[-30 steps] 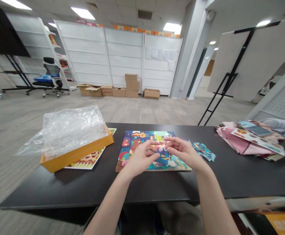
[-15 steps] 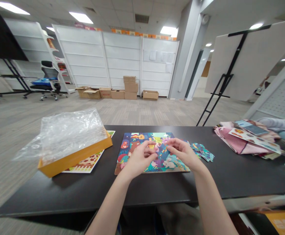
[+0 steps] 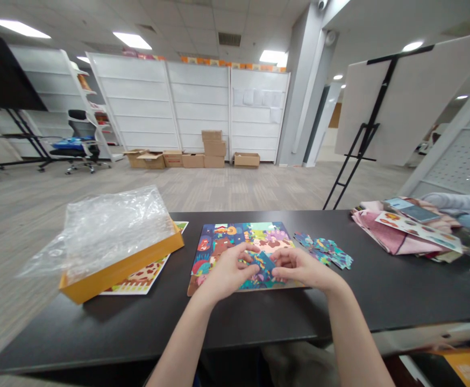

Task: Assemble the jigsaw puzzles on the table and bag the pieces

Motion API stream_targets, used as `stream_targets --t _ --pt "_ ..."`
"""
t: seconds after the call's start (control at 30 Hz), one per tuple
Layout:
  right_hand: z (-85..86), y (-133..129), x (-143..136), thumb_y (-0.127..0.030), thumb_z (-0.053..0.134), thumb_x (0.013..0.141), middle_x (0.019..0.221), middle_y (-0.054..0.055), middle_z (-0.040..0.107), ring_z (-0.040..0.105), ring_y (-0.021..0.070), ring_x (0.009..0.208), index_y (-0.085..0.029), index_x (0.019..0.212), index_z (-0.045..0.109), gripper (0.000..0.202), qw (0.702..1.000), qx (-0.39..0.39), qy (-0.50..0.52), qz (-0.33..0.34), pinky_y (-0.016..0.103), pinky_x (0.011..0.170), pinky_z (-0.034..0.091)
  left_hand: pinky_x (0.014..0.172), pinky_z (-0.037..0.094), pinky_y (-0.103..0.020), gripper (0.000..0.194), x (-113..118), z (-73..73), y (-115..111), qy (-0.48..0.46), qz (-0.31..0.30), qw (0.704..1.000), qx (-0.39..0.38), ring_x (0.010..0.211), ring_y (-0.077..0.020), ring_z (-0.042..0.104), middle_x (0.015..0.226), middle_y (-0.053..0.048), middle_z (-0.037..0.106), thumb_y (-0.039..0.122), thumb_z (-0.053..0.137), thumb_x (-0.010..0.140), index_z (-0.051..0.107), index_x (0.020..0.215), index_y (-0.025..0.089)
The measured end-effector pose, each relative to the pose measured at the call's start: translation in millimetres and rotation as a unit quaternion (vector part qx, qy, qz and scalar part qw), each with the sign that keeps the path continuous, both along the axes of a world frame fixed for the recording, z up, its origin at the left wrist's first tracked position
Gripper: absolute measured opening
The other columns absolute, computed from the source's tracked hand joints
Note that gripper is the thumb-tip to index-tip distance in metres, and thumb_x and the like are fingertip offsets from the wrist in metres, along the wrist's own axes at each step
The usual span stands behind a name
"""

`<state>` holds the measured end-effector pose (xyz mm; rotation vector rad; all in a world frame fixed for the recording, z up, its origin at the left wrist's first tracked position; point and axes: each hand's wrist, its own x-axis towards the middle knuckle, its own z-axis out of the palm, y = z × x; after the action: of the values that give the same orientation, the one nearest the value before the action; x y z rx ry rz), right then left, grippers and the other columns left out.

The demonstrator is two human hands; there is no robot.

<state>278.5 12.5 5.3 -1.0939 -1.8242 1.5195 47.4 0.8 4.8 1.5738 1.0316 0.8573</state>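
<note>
Over the puzzle board (image 3: 241, 235), left hand (image 3: 230, 270) and right hand (image 3: 304, 267) seemingly pinch a blue piece (image 3: 264, 262) at opposite edges, likely for control; loose pieces (image 3: 327, 249) lie right of board, likely for reach.

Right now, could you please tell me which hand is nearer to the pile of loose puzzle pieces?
The right hand is nearer, just left of the pile of loose puzzle pieces. The left hand is farther left, over the puzzle board.

Head view: looks from close above the near side of the black table (image 3: 138, 328), facing forward and down.
</note>
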Motion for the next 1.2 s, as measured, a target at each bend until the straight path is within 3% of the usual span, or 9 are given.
stream_targets --t 0.33,0.53,0.83,0.97,1.1,1.2 --pt "-2.6 1.4 3.5 -0.047 0.076 0.079 0.072 0.001 0.069 0.062 0.0125 0.063 -0.017 0.089 0.062 0.035 1.0 -0.011 -0.012 -0.013 0.025 0.062 0.049 0.065 0.059 -0.027 0.021 7.8 -1.1 1.6 -0.021 0.042 0.998 -0.04 0.066 -0.0158 0.072 0.076 0.0 0.07 0.028 0.07 0.082 0.065 0.1 0.019" --pt "-6.7 7.2 4.3 -0.046 0.077 0.077 0.068 -0.001 0.067 0.059 0.0117 0.059 -0.017 0.093 0.063 0.036 0.995 0.037 0.006 -0.088 0.025 0.06 0.048 0.069 0.059 -0.029 0.02 8.8 0.8 2.4 -0.028 0.032 0.997 -0.062 0.07 -0.0189 0.075 0.075 -0.002 0.073 0.025 0.066 0.084 0.058 0.102 0.018" --pt "-4.1 5.6 4.4 -0.044 0.075 0.077 0.069 -0.002 0.062 0.057 0.0121 0.062 -0.017 0.093 0.064 0.033 0.991 0.074 -0.004 -0.108 0.025 0.061 0.045 0.077 0.057 -0.03 0.052 3.8 -6.0 3.2 0.012 -0.005 1.0 0.021 0.078 -0.0153 0.07 0.085 0.001 0.066 0.015 0.069 0.074 0.058 0.125 0.022" --pt "-1.3 4.4 3.9 -0.043 0.073 0.078 0.068 -0.002 0.061 0.056 0.0125 0.062 -0.017 0.093 0.066 0.03 0.992 0.082 -0.006 -0.099 0.026 0.061 0.045 0.074 0.058 -0.03 0.058 3.2 -6.2 2.4 0.052 0.001 0.997 0.056 0.079 -0.0158 0.069 0.097 -0.003 0.068 0.015 0.07 0.073 0.058 0.129 0.023" --pt "-3.3 6.4 3.3 -0.042 0.073 0.078 0.07 -0.001 0.061 0.057 0.0131 0.063 -0.017 0.093 0.068 0.03 0.992 0.081 -0.006 -0.099 0.027 0.062 0.045 0.076 0.057 -0.029 0.05 2.7 -5.7 1.3 0.088 -0.005 0.988 0.13 0.101 -0.0205 0.067 0.13 -0.007 0.063 0.016 0.069 0.077 0.063 0.125 0.025" --pt "-6.7 8.3 3.9 -0.043 0.072 0.079 0.072 0.0 0.062 0.057 0.0137 0.064 -0.017 0.095 0.07 0.031 0.991 0.085 -0.008 -0.1 0.027 0.063 0.046 0.083 0.056 -0.029 0.05 3.2 -7.2 1.1 0.107 -0.015 0.975 0.193 0.12 -0.0233 0.061 0.138 -0.005 0.06 0.014 0.067 0.078 0.063 0.126 0.028"
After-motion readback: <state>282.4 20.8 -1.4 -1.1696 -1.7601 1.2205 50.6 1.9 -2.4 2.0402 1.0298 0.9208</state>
